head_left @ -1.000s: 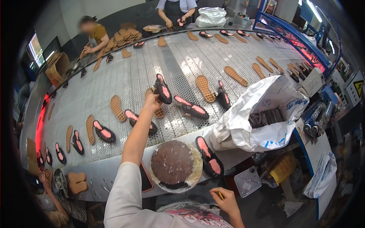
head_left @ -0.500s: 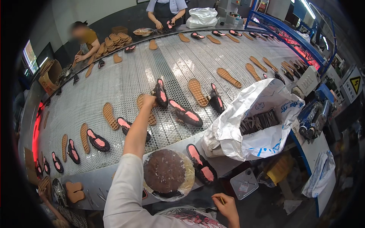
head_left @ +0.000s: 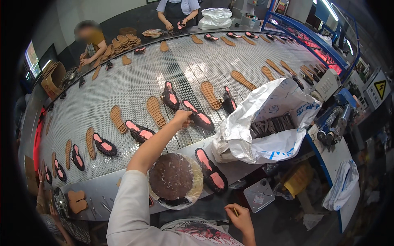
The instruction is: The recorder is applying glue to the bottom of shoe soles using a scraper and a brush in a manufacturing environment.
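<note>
A tube light (head_left: 329,10) shines at upper right; the mesh conveyor (head_left: 131,78) glares white near upper centre; straight edges bow toward the dark, vignetted rim.

You wear a loose, off-white shirt (head_left: 164,237) whose cloth shades to pale grey in its folds. Its short left sleeve (head_left: 128,201) is plain and roomy, creased along its length, with a hem close to your elbow. The front carries a print (head_left: 205,233) of pinkish red and dark shapes with some lettering, its finer detail too small to tell. Your left grip (head_left: 182,119) and right grip (head_left: 241,217) are bare, as are your forearms (head_left: 158,146).
</note>
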### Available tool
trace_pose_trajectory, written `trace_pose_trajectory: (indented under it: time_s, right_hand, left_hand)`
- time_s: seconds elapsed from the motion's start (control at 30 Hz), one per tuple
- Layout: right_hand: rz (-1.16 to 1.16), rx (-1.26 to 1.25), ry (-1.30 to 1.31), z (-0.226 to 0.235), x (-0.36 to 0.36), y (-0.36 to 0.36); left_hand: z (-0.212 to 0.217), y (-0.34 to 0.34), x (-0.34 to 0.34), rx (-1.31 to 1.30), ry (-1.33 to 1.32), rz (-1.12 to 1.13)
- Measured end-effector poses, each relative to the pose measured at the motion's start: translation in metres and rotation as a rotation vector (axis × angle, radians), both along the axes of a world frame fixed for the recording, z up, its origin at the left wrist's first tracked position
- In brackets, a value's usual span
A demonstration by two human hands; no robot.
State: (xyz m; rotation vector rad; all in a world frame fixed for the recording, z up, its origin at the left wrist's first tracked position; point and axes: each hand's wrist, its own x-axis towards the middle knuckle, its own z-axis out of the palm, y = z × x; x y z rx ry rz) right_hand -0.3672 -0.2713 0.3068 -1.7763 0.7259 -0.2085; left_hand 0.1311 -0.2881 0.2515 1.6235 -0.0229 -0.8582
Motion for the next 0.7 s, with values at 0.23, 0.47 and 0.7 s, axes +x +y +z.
trace_pose_trajectory:
  time_s: [0.23, 0.47, 0.7]
  right_hand:
    - [0.017, 0.11, -0.114, 0.023, 0.005, 0.014]
    - [0.124, -0.284, -0.457, 0.076, 0.088, 0.035]
    - [0.475, -0.145, -0.152, 0.09, 0.118, 0.063]
  left_hand:
    - [0.073, 0.045, -0.027, -0.192, -0.435, 0.067]
    - [0.148, 0.201, -0.21, -0.19, -0.727, 0.059]
    - [0.161, 0.244, -0.287, -0.378, -0.667, 0.143]
